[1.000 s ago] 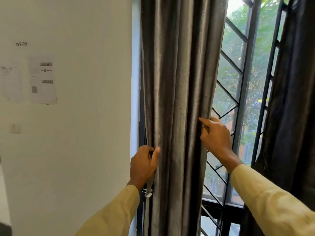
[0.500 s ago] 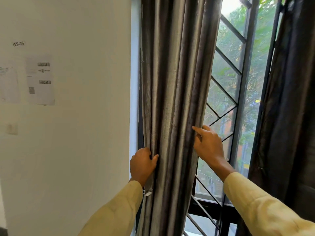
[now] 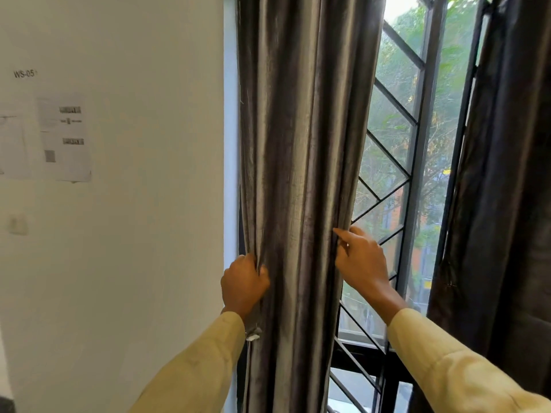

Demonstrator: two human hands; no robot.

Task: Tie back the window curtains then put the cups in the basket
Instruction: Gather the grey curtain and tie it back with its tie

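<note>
The left curtain (image 3: 301,174) is now a tighter bundle than a second ago: at hand height its folds are pressed closer together, and more of the window bars (image 3: 396,162) shows beside it. The right curtain (image 3: 501,174) hangs loose at the far side, untouched. The squeeze came mostly from the right hand (image 3: 362,260), which has moved in towards the left hand and dropped a little. It holds the curtain's right edge with the forefinger laid across the front and other fingers behind the cloth; how firmly cannot be told. The left hand (image 3: 244,283) has stayed by the wall (image 3: 134,234), but its thumb has gone from lying flat to digging into the folds, so it grips the curtain's left edge in a closed fist. A strap with a pale end (image 3: 253,335) hangs just below that fist. This looks like gathering before tying; nothing is wrapped round the bundle yet. Cups and basket are out of view.
</note>
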